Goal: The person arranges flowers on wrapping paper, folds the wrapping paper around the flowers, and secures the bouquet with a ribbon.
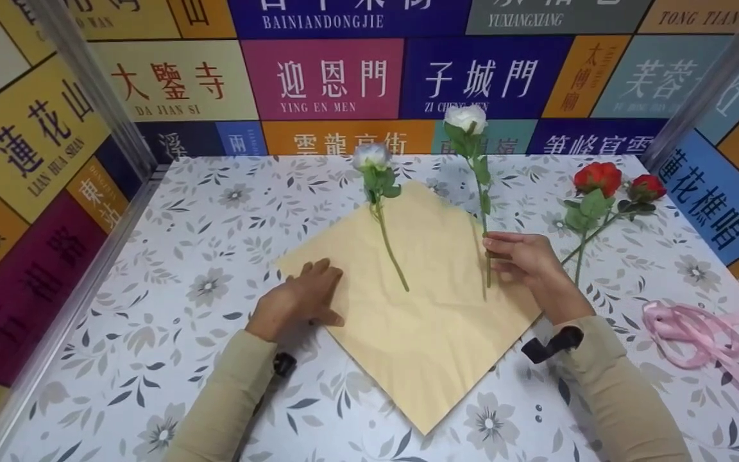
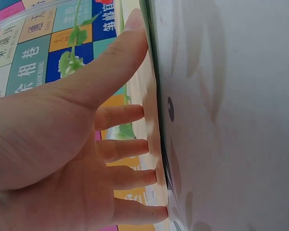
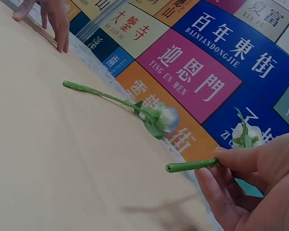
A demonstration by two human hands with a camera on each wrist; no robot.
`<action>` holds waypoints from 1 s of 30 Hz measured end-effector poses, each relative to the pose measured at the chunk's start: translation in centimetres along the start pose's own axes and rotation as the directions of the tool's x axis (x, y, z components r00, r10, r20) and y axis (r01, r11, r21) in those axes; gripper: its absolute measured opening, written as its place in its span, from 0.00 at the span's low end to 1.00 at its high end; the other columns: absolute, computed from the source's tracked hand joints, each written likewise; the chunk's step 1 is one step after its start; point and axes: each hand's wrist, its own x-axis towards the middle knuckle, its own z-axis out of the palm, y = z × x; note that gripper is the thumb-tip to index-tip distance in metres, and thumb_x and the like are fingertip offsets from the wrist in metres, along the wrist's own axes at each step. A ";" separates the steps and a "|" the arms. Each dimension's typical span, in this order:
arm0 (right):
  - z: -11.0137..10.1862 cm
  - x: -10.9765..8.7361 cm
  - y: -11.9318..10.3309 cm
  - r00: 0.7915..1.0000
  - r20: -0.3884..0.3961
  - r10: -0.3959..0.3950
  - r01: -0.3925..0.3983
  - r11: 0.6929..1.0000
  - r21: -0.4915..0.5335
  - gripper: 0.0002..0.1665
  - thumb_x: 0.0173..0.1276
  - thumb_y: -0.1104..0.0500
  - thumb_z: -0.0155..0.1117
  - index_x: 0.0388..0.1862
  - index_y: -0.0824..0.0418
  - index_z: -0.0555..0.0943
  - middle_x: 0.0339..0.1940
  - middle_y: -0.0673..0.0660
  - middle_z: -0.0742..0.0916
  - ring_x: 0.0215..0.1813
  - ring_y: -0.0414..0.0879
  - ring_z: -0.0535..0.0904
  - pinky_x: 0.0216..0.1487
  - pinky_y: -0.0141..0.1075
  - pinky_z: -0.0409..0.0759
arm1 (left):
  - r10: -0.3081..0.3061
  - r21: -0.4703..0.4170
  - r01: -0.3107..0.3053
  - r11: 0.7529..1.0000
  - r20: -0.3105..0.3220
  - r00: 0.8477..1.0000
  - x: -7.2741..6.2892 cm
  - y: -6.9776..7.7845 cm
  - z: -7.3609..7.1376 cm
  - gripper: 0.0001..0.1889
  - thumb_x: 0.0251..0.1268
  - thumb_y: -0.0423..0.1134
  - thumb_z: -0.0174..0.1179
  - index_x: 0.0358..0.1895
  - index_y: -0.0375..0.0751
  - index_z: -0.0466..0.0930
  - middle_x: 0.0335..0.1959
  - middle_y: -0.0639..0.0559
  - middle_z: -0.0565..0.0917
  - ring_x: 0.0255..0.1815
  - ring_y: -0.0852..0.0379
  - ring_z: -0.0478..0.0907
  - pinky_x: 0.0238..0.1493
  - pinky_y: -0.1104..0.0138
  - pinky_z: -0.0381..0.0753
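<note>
Over paper (image 1: pixel 430 346), right fingers (image 1: pixel 504 238) pinching white rose (image 1: pixel 485 202), pink ribbon (image 1: pixel 719 343) (cut off)

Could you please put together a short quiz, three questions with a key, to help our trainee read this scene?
1. Which colour of flower does the right hand hold: (a) red, (b) white or (c) pink?
2. True or false: the left hand is curled into a fist.
3. How many red flowers show in the head view?

Key: 1. b, a white flower; 2. false, it is spread and touches the paper; 3. two.
</note>
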 end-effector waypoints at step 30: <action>11.2 2.5 0.1 1.000 0.017 -0.004 0.006 0.995 -0.099 0.24 0.65 0.60 0.72 0.60 0.62 0.83 0.27 0.49 0.91 0.24 0.39 0.86 0.33 0.34 0.87 | -0.003 -0.006 0.003 1.000 0.010 1.000 -0.1 0.1 -0.1 0.47 0.59 0.52 0.71 0.76 0.38 0.58 0.81 0.35 0.51 0.82 0.34 0.46 0.75 0.35 0.53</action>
